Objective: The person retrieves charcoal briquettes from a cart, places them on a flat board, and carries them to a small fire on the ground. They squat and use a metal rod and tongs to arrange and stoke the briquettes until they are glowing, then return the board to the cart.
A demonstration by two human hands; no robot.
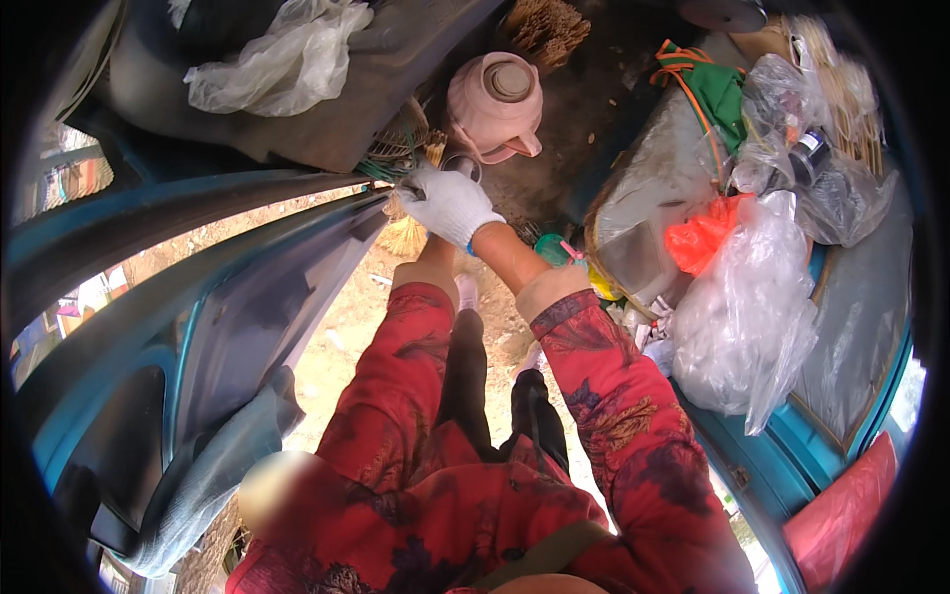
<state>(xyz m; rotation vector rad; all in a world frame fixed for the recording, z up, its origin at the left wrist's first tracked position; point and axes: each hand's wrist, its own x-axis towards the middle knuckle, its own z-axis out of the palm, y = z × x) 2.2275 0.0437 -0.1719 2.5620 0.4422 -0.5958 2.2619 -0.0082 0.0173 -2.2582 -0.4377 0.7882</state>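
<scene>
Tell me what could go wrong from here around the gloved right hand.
The right hand appears close to the pink jug, so a careless bump might tip it. The hand also seems near the edge of the open door; if that swung, it could pinch the fingers.

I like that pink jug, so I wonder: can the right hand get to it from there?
Probably yes. The white-gloved right hand looks close to the pink jug. A shiny thing sits partly between them, but the jug's right side looks uncovered.
</scene>
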